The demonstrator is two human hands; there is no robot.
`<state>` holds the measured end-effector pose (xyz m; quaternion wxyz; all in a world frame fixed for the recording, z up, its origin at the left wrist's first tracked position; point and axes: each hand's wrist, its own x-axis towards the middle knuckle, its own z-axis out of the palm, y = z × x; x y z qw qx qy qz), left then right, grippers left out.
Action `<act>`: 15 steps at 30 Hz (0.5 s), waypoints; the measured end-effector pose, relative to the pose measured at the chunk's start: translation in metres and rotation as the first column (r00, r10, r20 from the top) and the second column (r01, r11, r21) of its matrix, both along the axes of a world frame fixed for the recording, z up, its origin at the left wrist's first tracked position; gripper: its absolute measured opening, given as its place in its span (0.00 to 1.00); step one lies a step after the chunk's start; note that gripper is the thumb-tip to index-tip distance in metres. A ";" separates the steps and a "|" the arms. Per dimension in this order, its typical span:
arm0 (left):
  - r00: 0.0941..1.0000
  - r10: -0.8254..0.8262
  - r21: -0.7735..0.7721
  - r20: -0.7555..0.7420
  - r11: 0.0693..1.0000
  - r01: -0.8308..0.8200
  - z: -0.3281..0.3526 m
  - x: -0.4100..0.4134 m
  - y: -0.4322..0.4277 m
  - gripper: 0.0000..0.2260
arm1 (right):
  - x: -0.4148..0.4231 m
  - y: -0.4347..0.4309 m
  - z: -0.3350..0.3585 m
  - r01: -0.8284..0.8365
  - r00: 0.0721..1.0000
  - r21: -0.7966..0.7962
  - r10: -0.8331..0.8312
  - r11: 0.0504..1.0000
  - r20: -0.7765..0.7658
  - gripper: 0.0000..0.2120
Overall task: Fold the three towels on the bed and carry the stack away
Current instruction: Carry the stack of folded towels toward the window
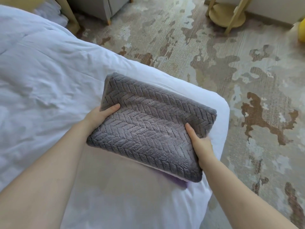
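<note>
Bed (41, 71) with a white duvet fills the left, patterned carpet (231, 71) the right. The towel stack (148, 129) is over the bed's near corner, tilted, far-left corner highest; can't tell if its underside touches the duvet. On top is 1 grey herringbone towel (145, 116), and a purple towel (175, 180) peeks out under the near edge.

2 hands grip the stack. Left hand (97, 116) is at the left edge, thumb flat on the grey top, fingers under the stack and hidden. Right hand (201, 146) is at the near-right edge, thumb on top, fingers wrapped underneath. The stack is pinched between thumb and fingers on both sides.

Grey armchair (99, 5) and yellow side table (226, 15) stand on the carpet at the back, well apart from the bed corner.
</note>
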<state>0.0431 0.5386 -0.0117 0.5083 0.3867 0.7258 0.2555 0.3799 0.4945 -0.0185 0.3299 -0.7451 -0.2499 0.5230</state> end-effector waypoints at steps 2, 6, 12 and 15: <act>0.998 0.060 -0.012 -0.012 0.998 -0.061 0.018 0.004 -0.008 0.26 | 0.006 0.000 0.011 -0.043 0.998 0.002 0.043 0.999 -0.035 0.24; 0.987 0.162 -0.043 -0.001 0.986 -0.162 0.061 0.012 -0.039 0.32 | 0.018 -0.004 0.045 -0.097 0.994 0.065 0.100 0.993 -0.043 0.17; 0.965 0.256 -0.011 0.063 0.967 -0.256 0.127 0.035 -0.108 0.30 | 0.043 -0.029 0.119 -0.222 0.972 0.138 0.231 0.965 -0.053 0.27; 0.958 0.268 0.020 0.105 0.962 -0.272 0.158 0.059 -0.132 0.32 | 0.065 -0.048 0.153 -0.244 0.967 0.170 0.252 0.955 -0.026 0.30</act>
